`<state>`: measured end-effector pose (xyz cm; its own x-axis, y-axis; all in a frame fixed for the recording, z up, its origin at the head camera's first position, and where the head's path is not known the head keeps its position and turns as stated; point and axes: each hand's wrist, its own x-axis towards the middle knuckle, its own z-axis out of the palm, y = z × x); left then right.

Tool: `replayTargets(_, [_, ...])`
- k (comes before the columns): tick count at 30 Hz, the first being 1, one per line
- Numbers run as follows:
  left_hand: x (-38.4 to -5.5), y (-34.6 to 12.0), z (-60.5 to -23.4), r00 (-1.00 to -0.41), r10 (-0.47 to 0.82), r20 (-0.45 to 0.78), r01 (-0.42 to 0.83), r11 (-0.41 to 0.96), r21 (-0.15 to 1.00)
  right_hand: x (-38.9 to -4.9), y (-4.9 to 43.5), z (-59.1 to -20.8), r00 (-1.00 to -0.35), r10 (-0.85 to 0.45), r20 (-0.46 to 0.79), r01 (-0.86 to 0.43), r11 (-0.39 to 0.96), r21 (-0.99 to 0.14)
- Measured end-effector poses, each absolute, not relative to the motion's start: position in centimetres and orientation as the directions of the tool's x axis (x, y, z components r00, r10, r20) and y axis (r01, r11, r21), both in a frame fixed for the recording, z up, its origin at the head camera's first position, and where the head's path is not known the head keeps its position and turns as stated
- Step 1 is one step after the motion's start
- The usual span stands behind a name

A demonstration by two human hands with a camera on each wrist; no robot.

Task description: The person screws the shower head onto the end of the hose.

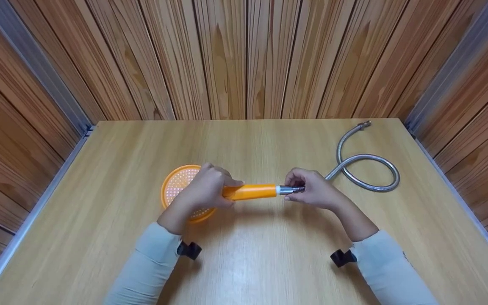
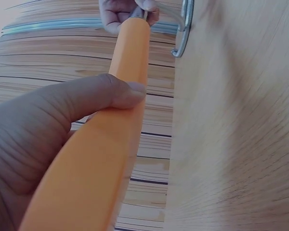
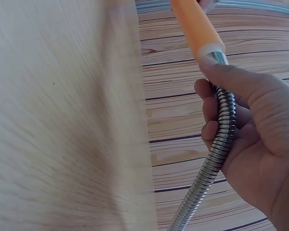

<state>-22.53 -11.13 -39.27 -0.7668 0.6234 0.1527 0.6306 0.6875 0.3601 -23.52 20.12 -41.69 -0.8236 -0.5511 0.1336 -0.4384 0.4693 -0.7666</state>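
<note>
**Over the middle of the desk [image 1: 252, 262], a shower head [image 1: 180, 186] and metal hose [image 1: 369, 157] meet between two hands**

Seen from the head, the orange shower head lies crosswise, its perforated disc towards the desk's left edge, its handle [image 1: 254, 192] pointing at the right edge. The left grip [image 1: 203, 186] grasps it where disc and handle join; the right grip [image 1: 317, 188] holds the hose at the metal fitting [image 1: 285, 190]. The hose loops towards the far right corner, its free end [image 1: 363, 125] just inside the far edge. Whether the disc touches the desk I cannot tell. The shell looks like plastic, so probably light and rigid; that neck seems the best place to steady it against twisting.

Seen from the left wrist, the left thumb [image 2: 127, 94] lies across the smooth handle, which appears clear of the desk. Such a surface could slip, so a full wrap should serve better than fingertips.

Seen from the right wrist, the fingers [image 3: 211, 108] curl round the ribbed hose and the right thumb [image 3: 226, 77] presses beside the white collar [image 3: 212, 49]. The hose bends in the palm: likely flexible, springy and heavier for its girth. Its ridges should give purchase, but the firm spot is close to the fitting. How tightly the joint sits is hidden.
</note>
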Motion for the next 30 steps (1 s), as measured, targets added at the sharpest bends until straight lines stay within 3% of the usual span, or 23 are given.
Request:
replayTargets(7, [-22.37,-11.19,-39.15,-0.775,0.616,0.142,0.620,0.697,0.361,-23.50,20.30,-41.72,-0.804,-0.555,0.215,-0.497,0.427,-0.756])
replayTargets(15, [-22.50,-11.20,-39.12,-0.751,0.635,0.179,0.654,0.678,0.336,-23.34,20.28,-41.94,-0.832,-0.514,0.209,-0.466,0.442,-0.767])
replayTargets(30, [-22.40,-11.42,-38.98,-0.761,0.629,0.160,0.639,0.681,0.358,-23.46,20.35,-42.16,-0.790,-0.558,0.254,-0.527,0.408,-0.746])
